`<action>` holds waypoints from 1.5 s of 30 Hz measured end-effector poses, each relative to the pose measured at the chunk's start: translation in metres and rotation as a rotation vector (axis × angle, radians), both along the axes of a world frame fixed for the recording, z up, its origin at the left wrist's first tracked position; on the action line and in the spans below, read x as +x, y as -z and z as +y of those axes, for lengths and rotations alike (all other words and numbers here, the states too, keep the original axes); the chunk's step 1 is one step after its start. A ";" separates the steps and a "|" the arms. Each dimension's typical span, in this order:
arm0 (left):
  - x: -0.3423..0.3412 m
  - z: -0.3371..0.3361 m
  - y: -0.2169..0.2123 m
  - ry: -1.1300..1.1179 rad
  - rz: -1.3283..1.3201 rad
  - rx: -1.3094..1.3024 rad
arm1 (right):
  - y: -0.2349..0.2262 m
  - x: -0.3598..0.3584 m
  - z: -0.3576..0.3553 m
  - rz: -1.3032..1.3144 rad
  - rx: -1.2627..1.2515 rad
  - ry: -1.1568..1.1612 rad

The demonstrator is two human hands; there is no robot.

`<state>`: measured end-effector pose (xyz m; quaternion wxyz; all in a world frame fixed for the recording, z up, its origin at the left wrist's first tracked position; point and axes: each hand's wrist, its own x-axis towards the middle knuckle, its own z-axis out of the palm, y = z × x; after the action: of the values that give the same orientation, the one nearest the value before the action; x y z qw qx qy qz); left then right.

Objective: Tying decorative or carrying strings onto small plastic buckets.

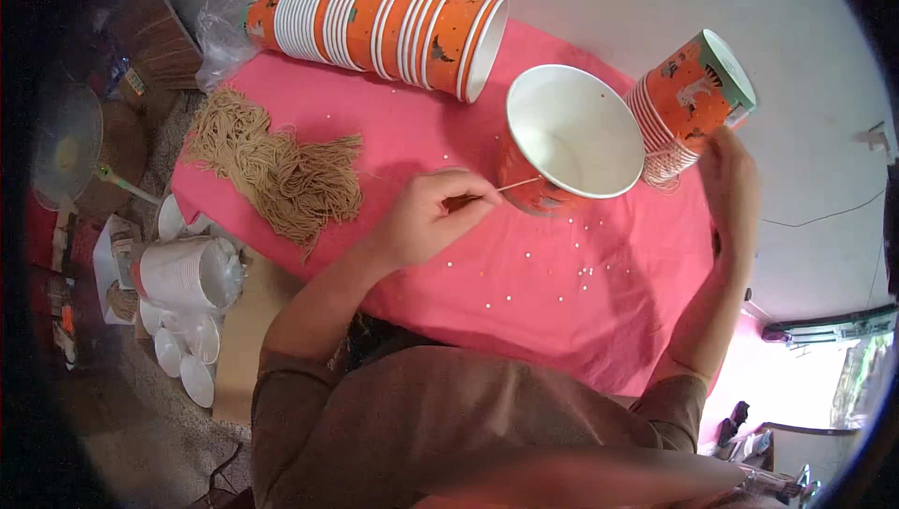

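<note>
- Orange paper cup (543,167), white inside, lies tipped on its side between the two hands, mouth facing up toward the camera; nearer the left hand's fingertips than the right hand.
- Left hand (426,219) closed in a pinch on a thin pale string (513,185); the string runs from the fingertips to the cup's rim and touches it.
- Right hand (729,192) sits just right of the cup, fingers up against a short stack of cups (688,102) with the same orange print; whether it grips the stack or only steadies it, cannot tell.
- Cup looks clean inside, with dark printed figures on the orange wall.
- Long row of nested cups (384,27) lies on its side beyond the left hand, well apart from it.
- Tan bundle of strings (272,167) to the left of the left hand.
- Pink cloth (487,125) covers the work surface; small white dots (562,256) scattered in front of the cup.
- Open cloth between the hands and the body; cloth edge falls away left of the left forearm.
</note>
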<state>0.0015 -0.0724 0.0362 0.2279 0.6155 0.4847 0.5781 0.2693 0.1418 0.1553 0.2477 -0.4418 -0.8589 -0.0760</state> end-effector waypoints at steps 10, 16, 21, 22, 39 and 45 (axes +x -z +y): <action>-0.018 -0.011 -0.006 0.514 -0.721 -0.416 | 0.006 0.040 0.000 -0.157 0.184 0.191; -0.004 -0.001 -0.010 0.299 -0.432 -0.201 | 0.012 -0.030 -0.043 -0.019 -0.232 -0.666; 0.002 -0.001 -0.019 -0.021 -0.083 -0.099 | 0.024 -0.043 -0.041 -0.076 -0.589 -0.782; 0.001 -0.002 -0.019 -0.140 0.163 0.106 | 0.024 -0.048 -0.051 -0.021 -0.554 -0.783; 0.019 0.045 -0.024 -0.089 -0.523 -0.050 | 0.022 -0.069 -0.068 0.369 -0.636 -0.717; 0.026 0.045 -0.020 0.054 -0.329 -0.130 | 0.007 -0.083 -0.073 0.261 -0.634 -0.802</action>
<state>0.0277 -0.0270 0.0562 0.3589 0.5092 0.4606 0.6322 0.1859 0.0685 0.1482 0.2164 -0.1375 -0.9034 0.3438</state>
